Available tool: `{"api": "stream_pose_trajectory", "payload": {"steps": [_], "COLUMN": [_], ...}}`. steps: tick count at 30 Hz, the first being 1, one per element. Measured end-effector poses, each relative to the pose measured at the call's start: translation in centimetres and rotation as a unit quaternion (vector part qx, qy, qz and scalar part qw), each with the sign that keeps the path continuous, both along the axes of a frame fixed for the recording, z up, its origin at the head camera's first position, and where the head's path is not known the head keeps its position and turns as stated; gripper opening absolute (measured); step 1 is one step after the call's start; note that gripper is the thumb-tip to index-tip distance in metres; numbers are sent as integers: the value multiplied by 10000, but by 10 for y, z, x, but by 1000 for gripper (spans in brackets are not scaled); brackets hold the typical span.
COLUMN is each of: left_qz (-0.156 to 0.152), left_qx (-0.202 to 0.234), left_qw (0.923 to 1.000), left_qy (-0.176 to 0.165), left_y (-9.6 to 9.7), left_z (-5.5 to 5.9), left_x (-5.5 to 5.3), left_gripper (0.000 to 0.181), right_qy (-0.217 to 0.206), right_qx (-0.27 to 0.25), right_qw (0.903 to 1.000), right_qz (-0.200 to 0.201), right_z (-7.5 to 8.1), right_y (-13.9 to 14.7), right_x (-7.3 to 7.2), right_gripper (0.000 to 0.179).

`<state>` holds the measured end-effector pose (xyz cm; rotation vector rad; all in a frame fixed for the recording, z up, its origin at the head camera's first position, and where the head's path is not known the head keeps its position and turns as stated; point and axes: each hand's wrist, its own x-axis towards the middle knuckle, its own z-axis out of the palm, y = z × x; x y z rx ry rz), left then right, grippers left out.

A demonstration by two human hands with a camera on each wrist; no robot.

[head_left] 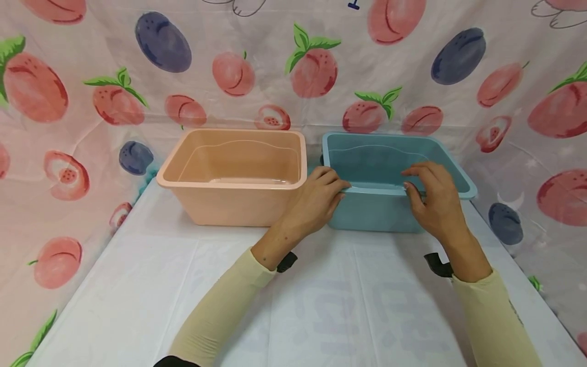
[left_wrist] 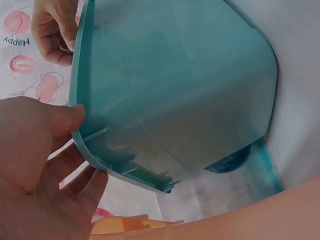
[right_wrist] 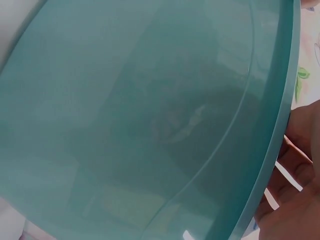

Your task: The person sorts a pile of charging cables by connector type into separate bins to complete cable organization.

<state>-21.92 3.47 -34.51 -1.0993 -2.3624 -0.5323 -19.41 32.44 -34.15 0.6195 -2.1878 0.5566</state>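
A teal plastic bin (head_left: 367, 209) stands on the right half of the table. At its front left corner my left hand (head_left: 316, 199) grips the rim, with the thumb against the rim's outer face in the left wrist view. My right hand (head_left: 433, 199) is at the front rim towards the right, its fingers bent loosely over the bin's opening and a gap between thumb and forefinger. In the right wrist view the right hand (right_wrist: 295, 190) is beside the rim, partly out of frame. To the left stands a peach-coloured bin (head_left: 234, 206), close to my left hand.
Both bins stand on a white-covered table (head_left: 183, 285), near a fruit-printed cloth (head_left: 270, 30) hung behind and at the sides. In the left wrist view a dark blue rounded object (left_wrist: 230, 162) shows beyond the teal bin, mostly hidden.
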Motion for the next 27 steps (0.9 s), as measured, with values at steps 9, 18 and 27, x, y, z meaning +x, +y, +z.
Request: {"api": "stream_pose_trajectory", "payload": {"steps": [9, 18, 27], "left_qz": [19, -35, -51], "left_qx": [-92, 46, 558], "left_qw": [10000, 10000, 9972], "left_qy": [34, 69, 488], "left_y": [-1, -3, -7], "left_z": [0, -2, -1], "left_x": [0, 2, 12], "left_gripper": [25, 25, 36], "right_qy": [-144, -238, -210], "right_qx": [70, 324, 387], "right_qw": [9999, 9991, 9989], "right_qz": [44, 130, 154], "right_z": [-1, -4, 0], "right_y": [-2, -13, -26], "right_x": [4, 13, 28], "right_gripper": [23, 31, 43]}}
